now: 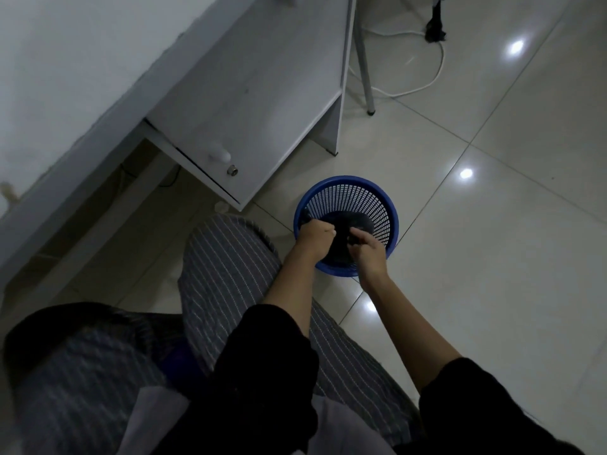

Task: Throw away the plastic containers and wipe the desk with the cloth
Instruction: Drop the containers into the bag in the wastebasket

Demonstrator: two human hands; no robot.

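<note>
Both hands were down in the blue mesh bin point(374, 205) on the floor, right of the desk point(249, 103): left hand point(314, 236) clenched on something dark, apparently a black liner point(345, 224); right hand point(366, 247) pinched it too.

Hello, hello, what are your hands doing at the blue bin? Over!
Left hand and right hand both gripping black bag liner inside blue mesh plastic bin. No plastic containers visible. White desk drawer unit beside the bin, not blocking.

I see both hands inside the bin point(377, 205) on the floor point(492, 257), left hand point(313, 236) beside right hand point(366, 249); the counter point(65, 77) stands left of them.
</note>
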